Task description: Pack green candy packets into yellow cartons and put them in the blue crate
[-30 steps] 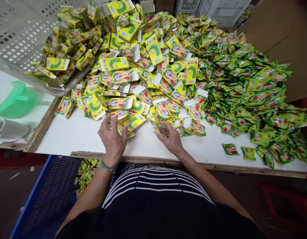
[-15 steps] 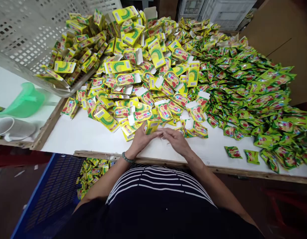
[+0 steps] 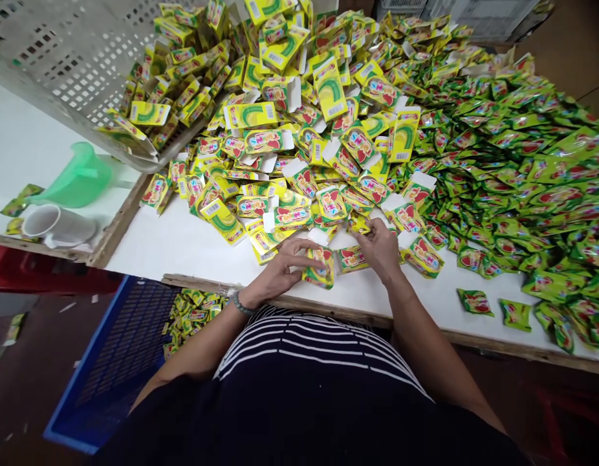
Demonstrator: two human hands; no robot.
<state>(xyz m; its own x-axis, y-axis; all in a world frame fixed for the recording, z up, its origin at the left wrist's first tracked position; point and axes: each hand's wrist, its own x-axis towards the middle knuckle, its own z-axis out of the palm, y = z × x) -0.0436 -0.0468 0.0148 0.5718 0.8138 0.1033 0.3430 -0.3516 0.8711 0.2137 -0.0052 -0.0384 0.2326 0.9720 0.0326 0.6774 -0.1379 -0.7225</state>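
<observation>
My left hand (image 3: 286,270) is closed around one edge of a small yellow-green candy box (image 3: 323,275), with a finger lying across its printed face. To the right, my right hand (image 3: 381,247) pinches a small yellow packet (image 3: 358,225) between thumb and fingers; its far side is lost among the boxes. Just below those fingertips lies another candy box (image 3: 350,259) on the white table (image 3: 183,243). A heap of similar boxes (image 3: 292,217), several with white flaps raised, spreads beyond both hands.
Green candy packets (image 3: 503,168) are piled on the right. A white perforated crate (image 3: 61,84) tips boxes out at upper left. A green scoop (image 3: 79,178) and white mug (image 3: 59,226) stand at left. Below the table edge sits a blue crate (image 3: 105,369) with packets inside.
My hands were together at one box; they are now apart. The right hand has moved right to the packet, and the left has brought its box lower. The view has shifted too.
</observation>
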